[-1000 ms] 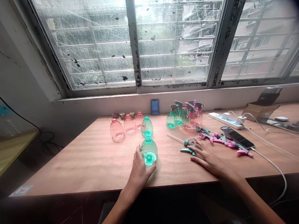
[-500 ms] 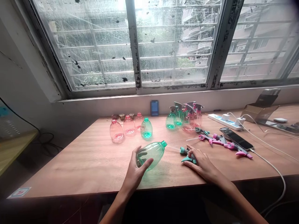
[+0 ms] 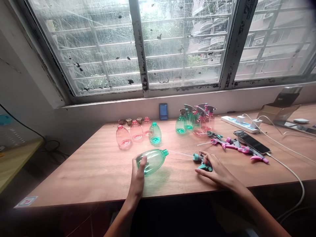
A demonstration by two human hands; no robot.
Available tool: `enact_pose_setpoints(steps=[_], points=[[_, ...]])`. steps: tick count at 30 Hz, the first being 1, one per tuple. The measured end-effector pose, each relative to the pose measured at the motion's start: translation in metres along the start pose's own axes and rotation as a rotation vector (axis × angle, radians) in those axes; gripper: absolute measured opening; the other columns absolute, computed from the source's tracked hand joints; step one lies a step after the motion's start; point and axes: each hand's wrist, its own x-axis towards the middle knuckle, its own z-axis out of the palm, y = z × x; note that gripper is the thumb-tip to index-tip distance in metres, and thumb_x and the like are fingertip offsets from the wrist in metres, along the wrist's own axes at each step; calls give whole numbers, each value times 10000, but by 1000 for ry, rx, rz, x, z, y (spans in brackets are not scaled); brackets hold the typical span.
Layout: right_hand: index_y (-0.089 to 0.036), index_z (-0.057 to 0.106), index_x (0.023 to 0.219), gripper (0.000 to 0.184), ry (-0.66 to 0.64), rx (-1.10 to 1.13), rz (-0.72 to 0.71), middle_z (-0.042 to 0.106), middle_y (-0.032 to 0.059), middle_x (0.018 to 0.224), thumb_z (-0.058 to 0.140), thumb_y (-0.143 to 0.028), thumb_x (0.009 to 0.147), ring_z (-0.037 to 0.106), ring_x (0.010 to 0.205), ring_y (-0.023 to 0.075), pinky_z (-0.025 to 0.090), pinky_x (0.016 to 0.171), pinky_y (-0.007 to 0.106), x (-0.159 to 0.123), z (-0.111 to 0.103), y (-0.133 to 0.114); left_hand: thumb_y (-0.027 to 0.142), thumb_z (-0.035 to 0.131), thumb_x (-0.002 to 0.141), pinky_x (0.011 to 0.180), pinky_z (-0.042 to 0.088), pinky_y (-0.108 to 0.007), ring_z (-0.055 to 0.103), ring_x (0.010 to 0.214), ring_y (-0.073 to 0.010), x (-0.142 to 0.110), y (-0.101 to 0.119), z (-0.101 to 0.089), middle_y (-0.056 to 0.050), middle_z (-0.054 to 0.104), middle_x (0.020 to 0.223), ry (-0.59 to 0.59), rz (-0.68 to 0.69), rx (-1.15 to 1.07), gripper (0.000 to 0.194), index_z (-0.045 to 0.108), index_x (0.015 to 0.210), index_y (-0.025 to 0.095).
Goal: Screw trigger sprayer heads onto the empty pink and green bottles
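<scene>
My left hand (image 3: pixel 138 174) is closed around a clear green bottle (image 3: pixel 155 161), tilted with its open neck pointing right. In my right hand (image 3: pixel 214 169) is a grey and green spray nozzle (image 3: pixel 203 166), gripped between thumb and fingers just above the table. Its thin clear tube (image 3: pixel 180 153) reaches left toward the bottle's mouth; whether the tip is inside I cannot tell. Behind the held bottle stand an uncapped green bottle (image 3: pixel 155 133) and several uncapped pink bottles (image 3: pixel 123 136).
Several bottles with spray heads, one a green spray bottle (image 3: pixel 181 123), stand at the back. Loose pink spray nozzles (image 3: pixel 232 146) lie right, beside a phone (image 3: pixel 251 142) on a white cable. A power strip (image 3: pixel 240 124) and an open cardboard box (image 3: pixel 278 112) are farther right.
My left hand has moved left with the green bottle, now tilted nearer to level. My right hand and the spray nozzle have shifted slightly right. The view has shifted a little.
</scene>
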Motion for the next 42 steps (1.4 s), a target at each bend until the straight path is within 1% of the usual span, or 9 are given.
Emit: enact_pose_setpoints(steps=[7, 16, 21, 27, 31, 35, 37, 40, 42], points=[[-286, 481, 892, 348, -133, 212, -25, 554, 147, 1456, 743, -500, 810, 480, 1388, 408, 514, 1030, 556, -3, -7, -4, 609, 590, 912, 872, 492, -336, 620, 933, -231, -2, 4, 1, -36, 636, 1012, -6, 4, 11, 439, 603, 1136, 232], [-279, 485, 941, 338, -128, 295, 7, 475, 157, 1531, 723, -495, 836, 438, 1424, 406, 522, 1032, 532, -5, -8, 2, 632, 565, 911, 891, 500, -357, 640, 985, -249, 0, 3, 2, -47, 641, 1048, 8, -10, 15, 475, 580, 1171, 235], [-285, 504, 954, 332, -172, 296, -23, 453, 143, 1554, 758, -455, 824, 366, 1468, 402, 483, 1078, 551, -6, -10, -4, 640, 526, 926, 916, 501, -372, 651, 985, -254, 0, 3, 1, -46, 649, 996, -48, -5, 23, 482, 601, 1140, 215], [-294, 501, 1028, 349, -207, 419, -65, 326, 114, 1628, 774, -393, 834, 284, 1515, 349, 411, 1157, 535, -9, -15, -18, 613, 555, 926, 973, 493, -408, 655, 1115, -300, -1, 4, 2, -106, 648, 1220, -181, -1, 61, 540, 562, 1294, 217], [-337, 484, 1246, 500, -212, 561, -61, 217, 89, 1670, 771, -391, 841, 294, 1513, 325, 472, 1114, 512, -12, -9, -31, 587, 658, 869, 1087, 426, -440, 527, 1329, -345, -5, 7, 3, -126, 571, 1411, -264, 36, 87, 647, 511, 1394, 239], [-371, 433, 1450, 777, -212, 673, -94, 307, 85, 1651, 835, -394, 786, 331, 1488, 341, 352, 1188, 556, -10, 0, -43, 540, 694, 866, 1105, 417, -470, 543, 1307, -348, -9, 9, 2, -135, 589, 1382, -389, 61, 177, 656, 481, 1401, 225], [-366, 413, 1498, 849, -203, 802, -37, 363, 91, 1631, 854, -393, 773, 405, 1440, 346, 335, 1189, 553, -7, 4, -46, 513, 686, 887, 1103, 423, -485, 563, 1286, -342, -9, 8, 2, -142, 586, 1372, -459, 64, 228, 665, 425, 1421, 214], [-328, 477, 1473, 804, -162, 1041, 116, 479, 109, 1557, 842, -475, 772, 538, 1312, 343, 422, 1108, 507, -4, 8, -46, 453, 811, 801, 1166, 360, -495, 473, 1378, -351, -9, 4, 2, -146, 483, 1484, -519, 141, 325, 841, 344, 1466, 238], [-291, 545, 1410, 720, -99, 1154, 239, 632, 121, 1378, 816, -524, 785, 645, 1121, 307, 522, 950, 436, -2, 10, -45, 427, 856, 763, 1191, 328, -498, 417, 1418, -353, -10, 3, 3, -136, 421, 1534, -575, 209, 398, 927, 306, 1494, 273]])
